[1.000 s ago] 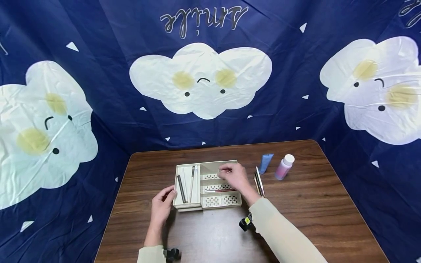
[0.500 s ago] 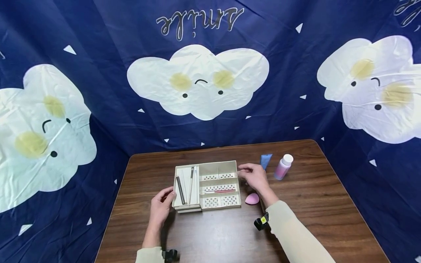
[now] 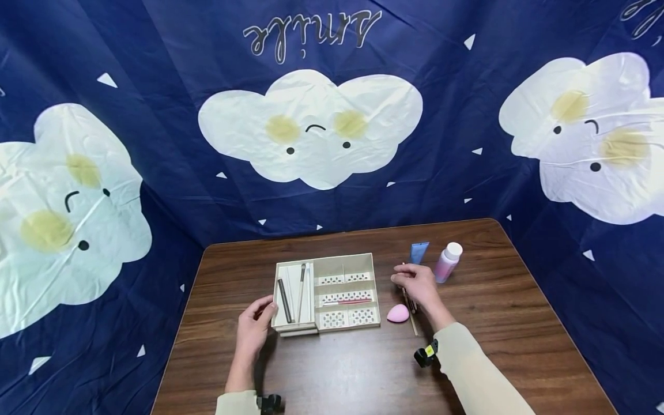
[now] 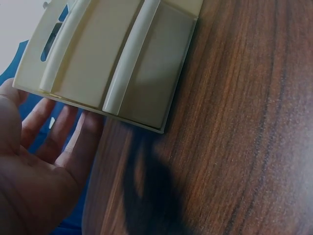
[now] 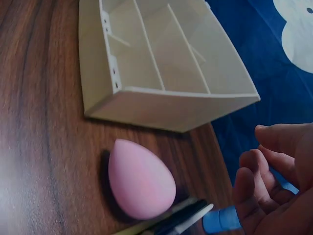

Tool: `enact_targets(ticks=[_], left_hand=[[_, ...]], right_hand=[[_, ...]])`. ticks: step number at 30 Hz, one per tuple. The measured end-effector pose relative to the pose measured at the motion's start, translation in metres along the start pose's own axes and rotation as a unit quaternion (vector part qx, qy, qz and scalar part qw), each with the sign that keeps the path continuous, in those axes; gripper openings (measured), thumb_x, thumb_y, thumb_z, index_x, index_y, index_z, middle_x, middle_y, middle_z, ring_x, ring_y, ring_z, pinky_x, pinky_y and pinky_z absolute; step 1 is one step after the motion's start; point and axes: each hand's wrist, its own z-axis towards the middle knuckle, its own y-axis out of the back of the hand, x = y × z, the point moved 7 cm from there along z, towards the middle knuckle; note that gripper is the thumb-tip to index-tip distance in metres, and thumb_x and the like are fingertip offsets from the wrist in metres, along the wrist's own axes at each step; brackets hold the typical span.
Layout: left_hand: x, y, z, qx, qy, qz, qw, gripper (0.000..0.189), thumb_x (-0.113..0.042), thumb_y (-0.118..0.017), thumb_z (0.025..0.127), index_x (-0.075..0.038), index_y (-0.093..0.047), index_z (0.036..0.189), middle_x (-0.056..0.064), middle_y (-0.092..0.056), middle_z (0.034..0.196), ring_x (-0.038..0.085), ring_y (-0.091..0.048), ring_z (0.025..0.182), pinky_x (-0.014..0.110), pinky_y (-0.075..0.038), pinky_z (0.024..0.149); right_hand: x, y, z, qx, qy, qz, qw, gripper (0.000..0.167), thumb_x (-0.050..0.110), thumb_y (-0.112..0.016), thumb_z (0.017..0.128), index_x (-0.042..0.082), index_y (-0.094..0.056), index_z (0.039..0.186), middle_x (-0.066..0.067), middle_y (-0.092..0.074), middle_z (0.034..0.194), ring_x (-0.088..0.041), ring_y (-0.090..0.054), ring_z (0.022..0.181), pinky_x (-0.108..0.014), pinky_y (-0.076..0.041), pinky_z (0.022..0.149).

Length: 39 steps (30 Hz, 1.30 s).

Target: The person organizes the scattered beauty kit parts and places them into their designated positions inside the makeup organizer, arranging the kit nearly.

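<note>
A cream organizer box (image 3: 344, 331) sits on the table, with dividers and perforated slots on its right side. My left hand (image 3: 253, 329) rests against its left end, fingers straight along the outer wall and thumb near the rim. Lying in the left tray are a black pen-like stick (image 3: 285, 301) and a makeup brush (image 3: 301, 291); a red-and-white slim brush (image 3: 347, 301) lies in the middle row. To the right of the box, my right hand (image 3: 421, 286) hovers over several slim sticks (image 5: 181, 218), its fingers loosely bent and holding nothing in the right wrist view.
A pink makeup sponge (image 3: 398, 313) lies between the box and the sticks. Behind my right hand are a blue tube (image 3: 418, 252) and a pink bottle with a white cap (image 3: 448, 261). Dark blue cloth with clouds (image 3: 311, 127) hangs behind the table.
My right hand has moved from above the box's back slots to the right, over the sticks. The pink sponge came out from behind the arm. My left hand stays at the box.
</note>
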Motion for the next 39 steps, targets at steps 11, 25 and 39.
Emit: enact_targets(ticks=[11,25,39], left_hand=[[0.001,0.000,0.001,0.009,0.026,-0.010,0.9996,0.028,-0.014,-0.071,0.098,-0.002,-0.072,0.123,0.000,-0.073,0.101,0.004,-0.062,0.084,0.019,-0.052,0.070],[-0.036,-0.001,-0.015,0.021,0.024,-0.013,0.9994,0.027,-0.008,-0.068,0.098,0.004,-0.071,0.122,0.001,-0.073,0.100,0.003,-0.062,0.082,0.020,-0.052,0.070],[-0.037,-0.001,-0.016,0.019,0.021,-0.007,0.9996,0.026,-0.008,-0.068,0.098,0.004,-0.071,0.121,0.004,-0.073,0.101,0.003,-0.061,0.083,0.019,-0.052,0.071]], right_hand=[[-0.031,0.014,0.001,-0.012,-0.018,-0.041,0.9989,0.028,0.008,-0.078,0.085,-0.003,-0.076,0.111,-0.014,-0.077,0.088,-0.018,-0.067,0.066,-0.027,-0.053,0.055],[-0.079,0.020,0.003,0.006,-0.096,-0.029,0.9949,0.031,0.005,-0.075,0.085,-0.007,-0.072,0.113,-0.006,-0.072,0.075,-0.015,-0.061,0.055,-0.026,-0.048,0.047],[-0.076,0.021,0.004,-0.020,-0.064,-0.140,0.9878,0.024,0.012,-0.081,0.080,0.000,-0.077,0.100,-0.011,-0.078,0.083,-0.007,-0.056,0.049,-0.027,-0.045,0.050]])
